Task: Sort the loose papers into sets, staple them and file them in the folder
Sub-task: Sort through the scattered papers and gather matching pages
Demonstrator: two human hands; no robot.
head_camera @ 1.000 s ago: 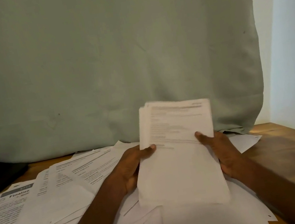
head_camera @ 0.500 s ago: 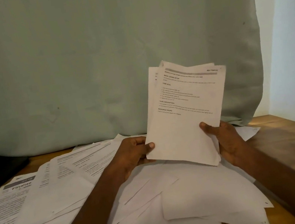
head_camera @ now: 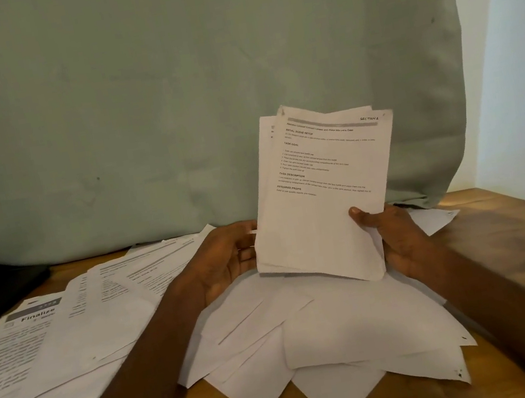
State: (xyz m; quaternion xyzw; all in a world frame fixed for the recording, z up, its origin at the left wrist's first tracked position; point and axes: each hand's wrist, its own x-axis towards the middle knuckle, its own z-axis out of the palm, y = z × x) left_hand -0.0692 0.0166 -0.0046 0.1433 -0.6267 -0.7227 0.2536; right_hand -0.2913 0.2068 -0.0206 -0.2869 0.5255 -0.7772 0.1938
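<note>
A stack of printed papers [head_camera: 324, 202] is held nearly upright above a wooden table [head_camera: 510, 233], its top sheet headed "SECTION 4". The stack's lower right corner is gripped by the right hand [head_camera: 396, 239], thumb pressed on the front page. The left hand [head_camera: 229, 260] is seen relaxed and unclenched, fingertips against the stack's left edge. Loose sheets [head_camera: 93, 317] are fanned across the table below, before a pale green curtain [head_camera: 168, 103]
</note>
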